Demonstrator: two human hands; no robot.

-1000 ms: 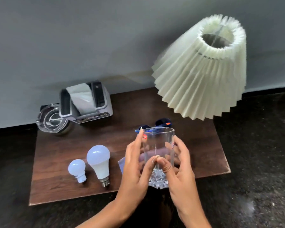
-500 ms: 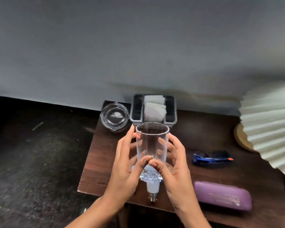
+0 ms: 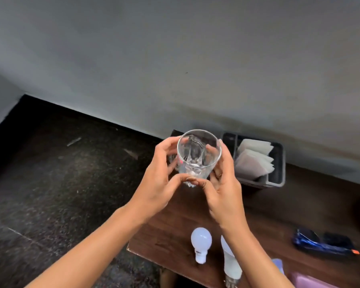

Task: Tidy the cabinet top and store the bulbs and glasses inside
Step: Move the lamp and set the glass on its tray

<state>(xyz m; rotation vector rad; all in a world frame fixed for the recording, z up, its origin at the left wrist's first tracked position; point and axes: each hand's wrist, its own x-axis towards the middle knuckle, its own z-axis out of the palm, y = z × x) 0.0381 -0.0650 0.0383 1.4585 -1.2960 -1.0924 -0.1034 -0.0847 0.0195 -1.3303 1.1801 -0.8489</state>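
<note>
Both my hands hold a clear drinking glass upright above the far left corner of the wooden cabinet top. My left hand wraps its left side and my right hand its right side, thumbs meeting at its base. A small white bulb lies near the front edge. A larger white bulb lies beside it, partly under my right forearm. Blue sunglasses rest to the right.
A grey napkin holder with white napkins stands at the back by the wall. A purple case shows at the bottom right edge. Dark speckled floor lies to the left of the cabinet.
The view has swung left and tilted down over the glass, so its open rim now faces me. Both hands have carried the glass toward the cabinet's back left corner, hiding the glass ashtray.
</note>
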